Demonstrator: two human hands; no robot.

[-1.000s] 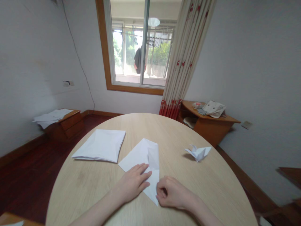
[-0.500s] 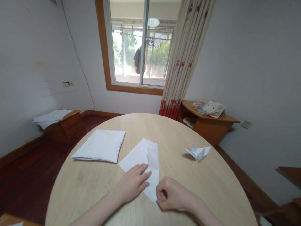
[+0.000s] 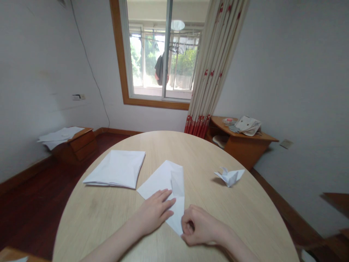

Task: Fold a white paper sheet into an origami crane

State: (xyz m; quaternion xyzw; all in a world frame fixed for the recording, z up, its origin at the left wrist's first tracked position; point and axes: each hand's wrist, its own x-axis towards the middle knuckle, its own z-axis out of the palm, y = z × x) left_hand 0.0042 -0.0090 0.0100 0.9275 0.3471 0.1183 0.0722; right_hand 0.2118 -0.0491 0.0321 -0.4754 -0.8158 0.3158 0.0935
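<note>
A partly folded white sheet of paper lies flat on the table, with a fold along its right side and a point toward me. My left hand rests flat on its lower left part, fingers stretched out and pressing it down. At the lower right edge, my right hand is curled closed, thumb and bent forefinger on the edge near the pointed corner. Its fingers partly hide that corner. Farther right stands a folded paper crane, apart from both hands.
A stack of white paper squares lies at the left on the round wooden table. Behind, a wooden corner cabinet carries a cloth bag. Papers cover a low drawer unit at far left.
</note>
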